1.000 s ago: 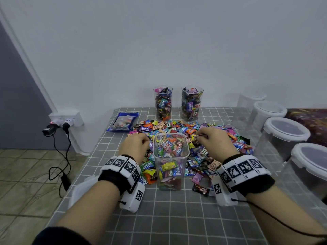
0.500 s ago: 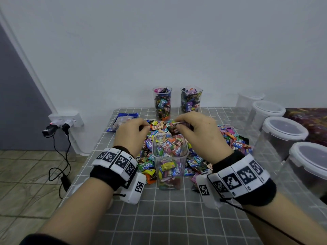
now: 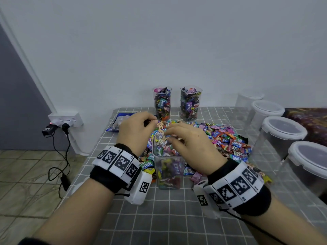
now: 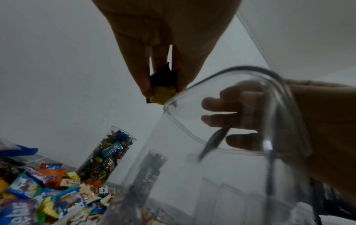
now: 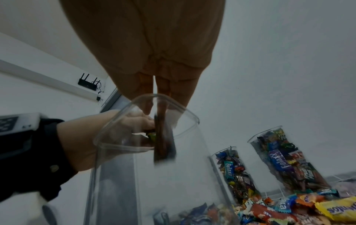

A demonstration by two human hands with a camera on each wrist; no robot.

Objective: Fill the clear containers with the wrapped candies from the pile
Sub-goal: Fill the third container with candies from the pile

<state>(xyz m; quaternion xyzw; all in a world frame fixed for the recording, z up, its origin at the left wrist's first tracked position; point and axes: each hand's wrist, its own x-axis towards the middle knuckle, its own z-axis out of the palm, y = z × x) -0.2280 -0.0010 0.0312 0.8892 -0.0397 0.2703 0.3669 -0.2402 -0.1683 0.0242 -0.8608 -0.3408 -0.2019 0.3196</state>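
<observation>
A clear square container (image 3: 168, 167), partly filled with wrapped candies, stands in front of the candy pile (image 3: 226, 142). My left hand (image 3: 154, 122) hovers by the container's far-left rim and pinches a green-and-yellow candy (image 4: 163, 95) between thumb and fingers. Over the container's mouth my right hand (image 3: 169, 135) hangs with loosely spread fingers (image 4: 217, 103) and holds nothing. Just below them a dark brown candy (image 5: 163, 137) shows as a blur inside the container (image 5: 154, 167). Two full containers (image 3: 161, 103) (image 3: 191, 105) stand at the back by the wall.
Several lidded clear tubs (image 3: 283, 128) line the table's right side. A blue bag (image 3: 115, 122) lies at the back left of the checked cloth (image 3: 168, 218). A wall socket with plugs and cables (image 3: 65, 121) hangs off the table's left edge.
My right hand came from the pile to above the container, and its fingers opened, letting the dark candy go. My left hand rose from the pile to the rim with its candy.
</observation>
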